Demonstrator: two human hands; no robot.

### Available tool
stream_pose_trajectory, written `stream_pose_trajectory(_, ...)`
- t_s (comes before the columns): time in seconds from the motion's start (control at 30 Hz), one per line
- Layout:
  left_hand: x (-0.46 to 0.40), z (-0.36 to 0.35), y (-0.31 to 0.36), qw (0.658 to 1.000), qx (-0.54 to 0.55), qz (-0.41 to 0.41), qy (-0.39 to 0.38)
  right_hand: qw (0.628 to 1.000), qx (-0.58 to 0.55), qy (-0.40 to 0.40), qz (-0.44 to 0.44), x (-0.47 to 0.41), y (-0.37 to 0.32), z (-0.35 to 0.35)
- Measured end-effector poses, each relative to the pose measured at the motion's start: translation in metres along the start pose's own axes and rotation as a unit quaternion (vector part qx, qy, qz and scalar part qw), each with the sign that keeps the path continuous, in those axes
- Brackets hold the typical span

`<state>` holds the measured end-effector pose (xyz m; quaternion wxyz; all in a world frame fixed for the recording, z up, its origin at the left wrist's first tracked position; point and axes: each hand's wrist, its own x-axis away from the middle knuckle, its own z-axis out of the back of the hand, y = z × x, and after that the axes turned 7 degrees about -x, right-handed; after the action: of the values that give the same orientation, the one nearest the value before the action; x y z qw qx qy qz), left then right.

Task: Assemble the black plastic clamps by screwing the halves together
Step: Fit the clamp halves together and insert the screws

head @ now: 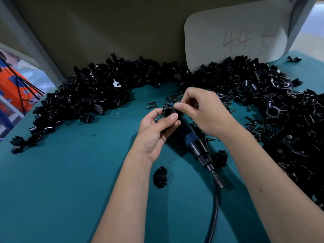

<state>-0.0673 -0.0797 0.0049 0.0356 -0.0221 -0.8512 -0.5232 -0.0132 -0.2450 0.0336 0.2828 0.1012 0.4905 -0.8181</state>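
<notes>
Behind the heaps, card (235,34) apparently "44".

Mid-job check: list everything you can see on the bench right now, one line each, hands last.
table: one, teal, spans the view.
left pile of clamp parts: many, black, far left.
right pile of clamp parts: many, black, far right down the right edge.
loose screws: several, dark, beyond the hands and beside the right pile.
electric screwdriver: one, blue-black, lying under the hands, black cable toward the viewer.
loose clamp half: one, black, near the left forearm.
card marked 44: one, pale, against the back wall.
held clamp: one, black, between both hands.
left hand: grips the held clamp.
right hand: pinches at its top.
</notes>
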Motion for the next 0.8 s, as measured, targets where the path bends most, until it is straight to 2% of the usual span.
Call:
stream_pose_trajectory(0.13,0.000,-0.002,-0.002,0.999,-0.039,-0.029,-0.014,0.998,0.047,-0.033,0.024,0.001,-0.001,-0.005)
stream_pose_trajectory(0.33,0.000,-0.005,-0.003,0.998,-0.057,-0.038,-0.011,0.997,0.038,-0.041,-0.049,0.004,-0.002,0.002)
stream_pose_trajectory(0.47,-0.002,-0.003,-0.003,0.998,-0.051,-0.033,0.008,0.993,0.065,-0.100,-0.013,0.005,0.002,0.007)
stream_pose_trajectory(0.63,-0.001,-0.002,-0.003,0.998,-0.052,-0.032,-0.004,0.999,0.017,-0.029,-0.026,0.005,0.001,0.002)
stream_pose_trajectory(0.8,-0.001,-0.002,-0.003,0.998,-0.056,-0.024,-0.001,0.997,0.046,-0.066,0.006,0.005,0.005,0.000)
